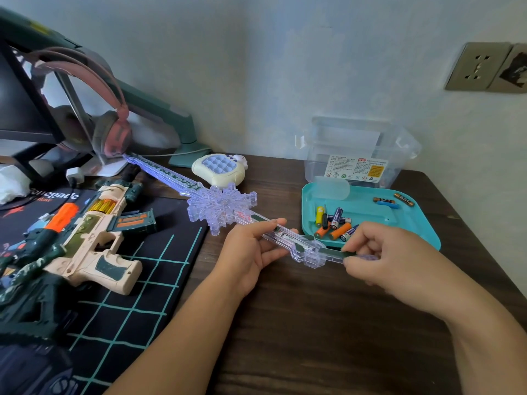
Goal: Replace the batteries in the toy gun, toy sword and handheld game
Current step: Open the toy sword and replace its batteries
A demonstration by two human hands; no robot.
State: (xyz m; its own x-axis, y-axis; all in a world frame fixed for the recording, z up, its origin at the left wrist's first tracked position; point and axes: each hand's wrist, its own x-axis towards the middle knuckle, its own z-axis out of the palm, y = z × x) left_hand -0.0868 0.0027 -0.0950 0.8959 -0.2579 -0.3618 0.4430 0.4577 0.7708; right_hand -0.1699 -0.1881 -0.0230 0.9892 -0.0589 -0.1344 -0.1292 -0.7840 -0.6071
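A clear plastic toy sword (221,205) with a snowflake guard lies diagonally across the desk, its blade lit blue. My left hand (251,252) grips the handle just below the guard, where batteries show inside the open compartment. My right hand (379,252) pinches the pommel end of the handle. The toy gun (94,238), beige and dark green with an orange barrel, lies on the black mat at left. The cream handheld game (219,168) sits behind the sword. A teal tray (405,223) holds several loose batteries (336,223) and a small screwdriver.
A clear plastic box (356,155) stands behind the tray by the wall. Pink headphones (114,129) hang on a monitor stand at back left. A black mat with teal grid lines (128,295) covers the desk's left side. The desk's right edge runs beside the tray.
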